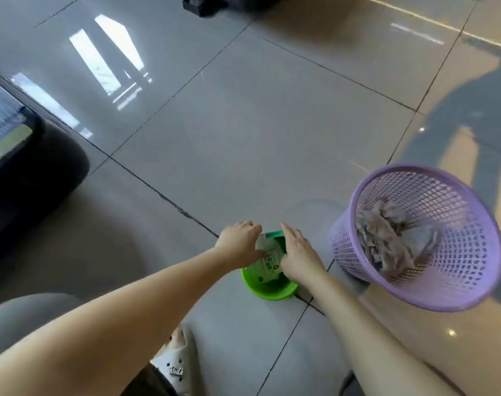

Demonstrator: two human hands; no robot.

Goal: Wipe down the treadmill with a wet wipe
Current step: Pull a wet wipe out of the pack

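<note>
The pack (268, 260) in the green tub (268, 291) is half covered by both hands, left (239, 242) and right (299, 257); its print is too blurred to read, and the fingertips under it are hidden, so the grip cannot be judged. The tub's far rim is hidden too. The treadmill (20, 172) is cut off by the left edge, its label smeared. A dark object (212, 4) is cropped at the top. The wads in the purple basket (432, 295) are blurred. The shoe (175, 364) is partly behind the left forearm.
</note>
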